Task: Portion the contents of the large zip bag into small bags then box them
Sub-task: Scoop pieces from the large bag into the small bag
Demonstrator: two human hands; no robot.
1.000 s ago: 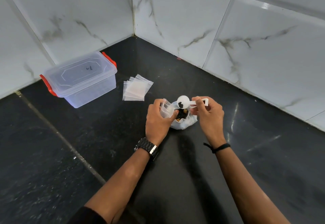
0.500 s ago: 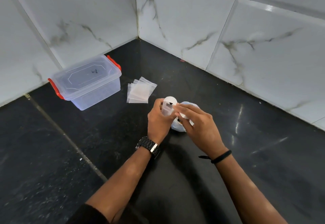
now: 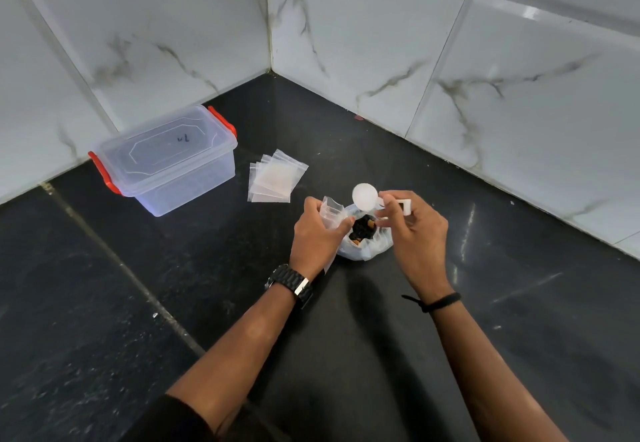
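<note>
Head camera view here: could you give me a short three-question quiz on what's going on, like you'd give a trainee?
1. True or false: the lid of the clear storage box is off.
2. What does the right hand hold? A) a white scoop B) a knife C) a pen
3. Fill in: the left hand holds a small clear ____ beside the large zip bag.

Key
1. False: the lid is on, with its red latches at both ends.
2. A: the white scoop, held above the large zip bag.
3. Bag: the small bag. A stack of spare bags lies near the box.
</note>
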